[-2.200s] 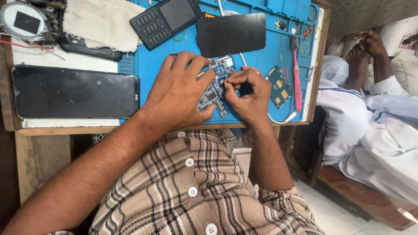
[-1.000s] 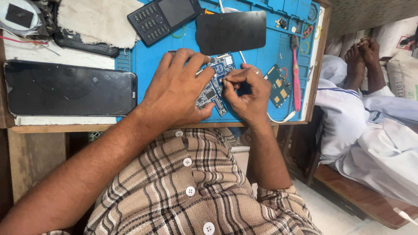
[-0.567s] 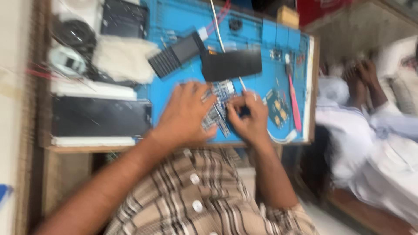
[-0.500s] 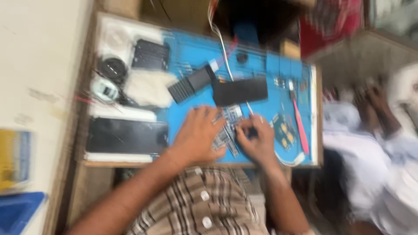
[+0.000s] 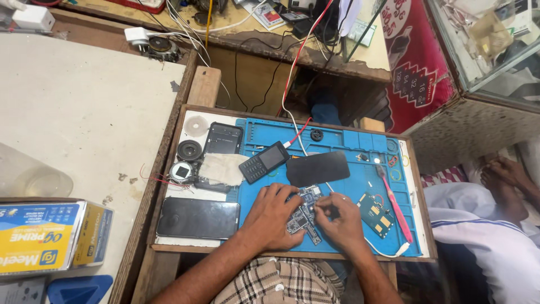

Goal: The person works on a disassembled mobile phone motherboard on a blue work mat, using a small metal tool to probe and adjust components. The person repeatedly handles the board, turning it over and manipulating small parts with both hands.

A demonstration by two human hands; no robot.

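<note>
A phone circuit board (image 5: 304, 211) lies on the blue work mat (image 5: 349, 183) near the tray's front edge. My left hand (image 5: 273, 217) rests on the board's left side and holds it down. Fingers of my right hand (image 5: 339, 219) are pinched together at the board's right edge; whether they hold a small tool or part is hidden. A second small circuit board (image 5: 376, 206) lies just right of my right hand.
A keypad phone (image 5: 263, 161), a dark back cover (image 5: 318, 168), a pink toothbrush (image 5: 396, 205), two smartphones (image 5: 198, 218) and small speakers (image 5: 189, 151) lie in the wooden tray (image 5: 169, 169). A yellow box (image 5: 50, 236) sits on the left counter. Another person's bare feet (image 5: 506, 180) are at right.
The camera has pulled back and tilted up, so the whole tray, left counter and cables behind now show. Both hands stay on the circuit board as before.
</note>
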